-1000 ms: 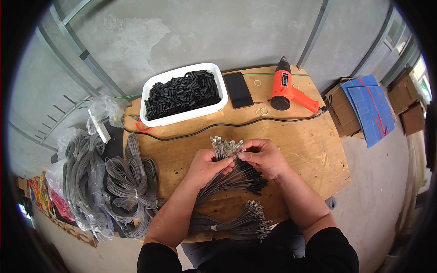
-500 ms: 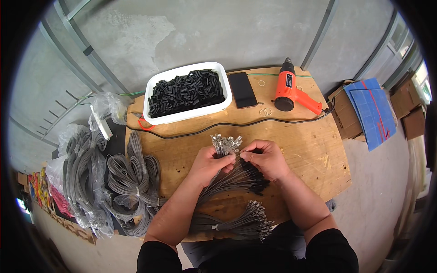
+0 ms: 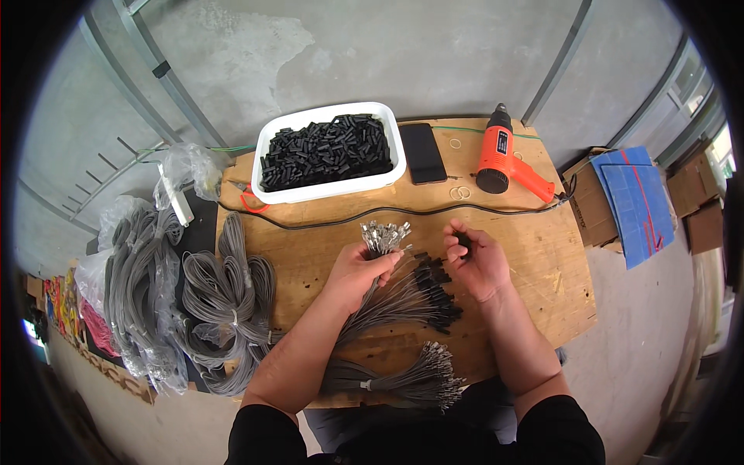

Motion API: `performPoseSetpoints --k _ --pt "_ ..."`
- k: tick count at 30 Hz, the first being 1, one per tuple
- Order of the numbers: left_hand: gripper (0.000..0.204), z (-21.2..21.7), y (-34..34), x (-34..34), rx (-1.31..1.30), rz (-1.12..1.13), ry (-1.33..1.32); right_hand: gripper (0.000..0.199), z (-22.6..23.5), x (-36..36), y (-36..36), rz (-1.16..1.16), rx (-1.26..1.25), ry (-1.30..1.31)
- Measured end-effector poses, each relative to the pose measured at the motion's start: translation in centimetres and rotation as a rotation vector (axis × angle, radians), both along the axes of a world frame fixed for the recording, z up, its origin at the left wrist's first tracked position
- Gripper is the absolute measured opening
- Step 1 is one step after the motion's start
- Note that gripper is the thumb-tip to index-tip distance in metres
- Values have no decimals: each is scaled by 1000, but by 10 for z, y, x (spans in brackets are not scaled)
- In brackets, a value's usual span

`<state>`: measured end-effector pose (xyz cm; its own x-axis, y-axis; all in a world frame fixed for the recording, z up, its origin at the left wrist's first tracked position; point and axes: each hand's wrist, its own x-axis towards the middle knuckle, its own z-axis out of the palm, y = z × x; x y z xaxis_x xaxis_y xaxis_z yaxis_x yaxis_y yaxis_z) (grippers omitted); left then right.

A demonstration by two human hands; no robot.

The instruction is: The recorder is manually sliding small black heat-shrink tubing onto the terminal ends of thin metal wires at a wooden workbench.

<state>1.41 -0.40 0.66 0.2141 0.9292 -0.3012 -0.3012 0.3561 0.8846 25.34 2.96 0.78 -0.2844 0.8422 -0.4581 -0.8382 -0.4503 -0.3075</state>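
Observation:
My left hand (image 3: 360, 273) is closed round a bundle of thin grey wires, whose bare metal terminals (image 3: 384, 235) fan out above the thumb. To its right, my right hand (image 3: 482, 263) is raised with curled fingers, holding small black sleeves (image 3: 463, 242) against the palm; how many is hidden. Between and below the hands, wires with black sleeves (image 3: 438, 298) on their ends spread over the wooden table. A second tied bundle of grey wires (image 3: 395, 377) with bare terminals lies nearer to me.
At the back are a white tub (image 3: 329, 194) of black sleeves, a phone (image 3: 424, 153) and an orange heat gun (image 3: 504, 159). Its black cord (image 3: 372, 211) crosses the table. Red-handled pliers (image 3: 252, 200) lie left of the tub. Coiled grey wires (image 3: 232, 306) crowd the left side.
My right hand has moved away from the wire bundle, up and to the right, and turned palm inward, showing black sleeves in it. My left hand keeps its hold on the wires.

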Motion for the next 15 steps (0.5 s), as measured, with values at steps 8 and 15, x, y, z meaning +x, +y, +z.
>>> performPoseSetpoints --k 8,15 --pt "13 -4 0 0 34 33 24 17 17 -16 -17 161 276 -311" --pt "12 -5 1 1 29 18 20 23 9 -12 -16 266 272 -350"
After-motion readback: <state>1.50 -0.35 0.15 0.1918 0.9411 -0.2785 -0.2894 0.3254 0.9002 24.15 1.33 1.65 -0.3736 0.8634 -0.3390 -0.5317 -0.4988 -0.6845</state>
